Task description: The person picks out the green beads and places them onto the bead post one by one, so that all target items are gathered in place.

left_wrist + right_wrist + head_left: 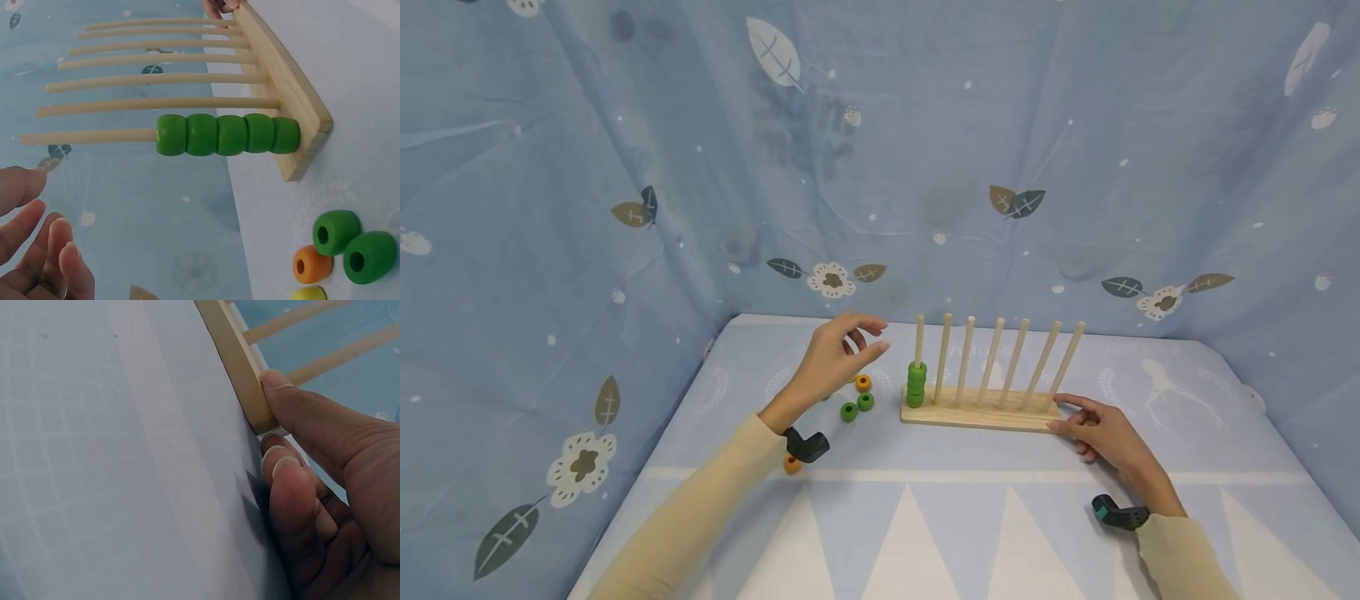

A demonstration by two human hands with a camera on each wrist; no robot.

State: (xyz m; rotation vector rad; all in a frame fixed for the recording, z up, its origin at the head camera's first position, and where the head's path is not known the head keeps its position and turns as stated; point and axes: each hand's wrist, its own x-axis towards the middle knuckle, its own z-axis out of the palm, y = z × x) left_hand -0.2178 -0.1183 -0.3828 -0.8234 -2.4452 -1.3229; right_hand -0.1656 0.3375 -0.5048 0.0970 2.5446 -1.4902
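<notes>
A wooden peg rack (pixel 977 418) stands on the table with a row of upright pegs. Several green beads (pixel 916 384) are stacked on its leftmost peg; the other pegs are bare. My left hand (pixel 842 354) hovers left of that peg, fingers loosely bent and apart, holding nothing. In the left wrist view its fingertips (pixel 72 250) are clear of the beads. My right hand (pixel 1101 432) holds the right end of the rack's base, with the thumb (pixel 281 394) against the front edge. Its other fingers are curled by the end, partly hidden.
Loose beads lie left of the rack: two green beads (pixel 370 257), an orange bead (pixel 312 264) and a partly seen yellow bead (pixel 309 294). Another orange bead (pixel 792 464) sits by my left wrist. A patterned blue cloth (pixel 880 167) hangs behind and at the sides.
</notes>
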